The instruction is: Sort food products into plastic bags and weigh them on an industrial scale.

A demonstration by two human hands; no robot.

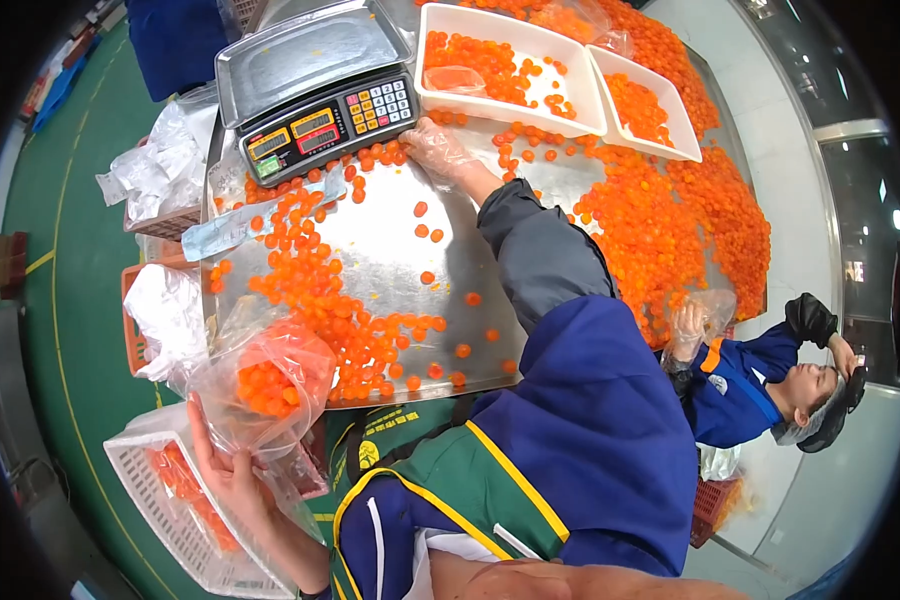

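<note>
My left hand [232,472] is bare and holds a clear plastic bag [300,375] partly filled with small round orange food pieces, beside the near left corner of the metal table [390,262]. My right hand [439,154], in a clear disposable glove, reaches to the lower right corner of the digital scale [330,124]; its fingertips are partly hidden there. Loose orange pieces [300,277] lie between the scale and the bag. The scale's metal pan [311,60] holds no pile, only small bits.
White trays [510,112] [686,139] of orange pieces stand at the back. A large orange heap [637,240] covers the right side. A co-worker [750,390] stands at the right. A white plastic basket [135,480] and crates with white bags [166,315] are at the left.
</note>
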